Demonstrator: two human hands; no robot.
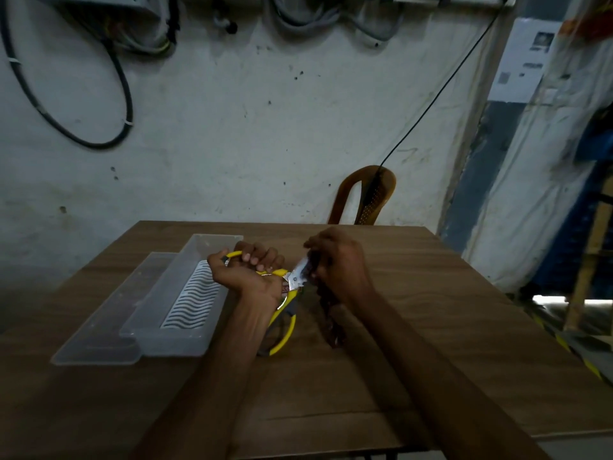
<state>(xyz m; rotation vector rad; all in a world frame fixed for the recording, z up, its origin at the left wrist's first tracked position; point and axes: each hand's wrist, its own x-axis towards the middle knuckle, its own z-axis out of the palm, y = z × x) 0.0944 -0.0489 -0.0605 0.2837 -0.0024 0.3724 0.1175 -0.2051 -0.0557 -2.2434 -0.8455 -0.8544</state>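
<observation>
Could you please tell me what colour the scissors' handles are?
The handles are yellow, seen best in the head view.

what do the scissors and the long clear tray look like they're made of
Scissors: blades look like bare polished metal, catching a bright glint; handle loops look like glossy yellow plastic with dark inserts. Tray: probably frosted translucent plastic, since the brown table shows dimly through its walls.

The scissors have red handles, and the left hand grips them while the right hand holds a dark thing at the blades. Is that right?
Not quite. The head view shows that the scissors have yellow handles, not red. The rest stands: the left hand grips them while the right hand holds a dark thing at the blades.
</observation>
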